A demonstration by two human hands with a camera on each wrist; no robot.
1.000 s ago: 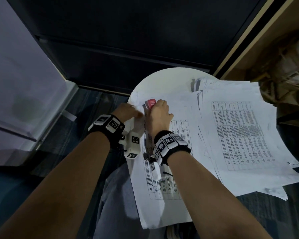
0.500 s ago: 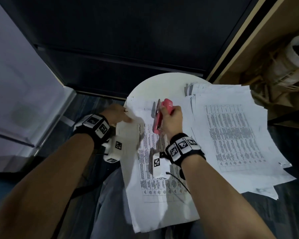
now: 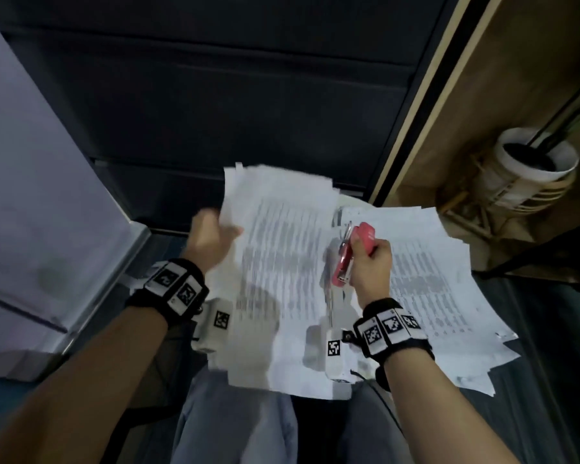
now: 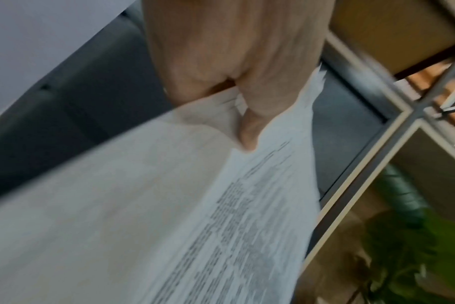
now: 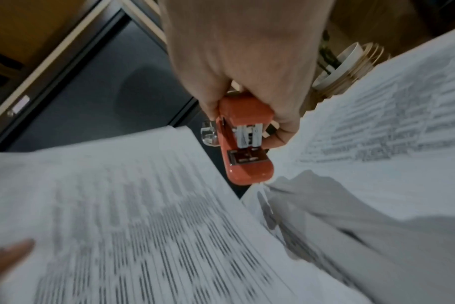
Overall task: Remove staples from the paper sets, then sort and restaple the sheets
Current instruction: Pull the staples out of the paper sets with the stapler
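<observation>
Papers (image 3: 432, 283) cover the table before a dark cabinet (image 3: 235, 105).

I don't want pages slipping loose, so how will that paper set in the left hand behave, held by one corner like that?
Probably floppy: the paper set is thin sheets, and the left hand pinches only a corner. The far end will likely sag or swing. Edges look fanned, so sheets may splay.

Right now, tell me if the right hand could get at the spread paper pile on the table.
Probably yes, but not freely: the right hand hovers just above the paper pile with nothing between, yet it grips the red stapler, so its fingers aren't free to pick sheets.
</observation>
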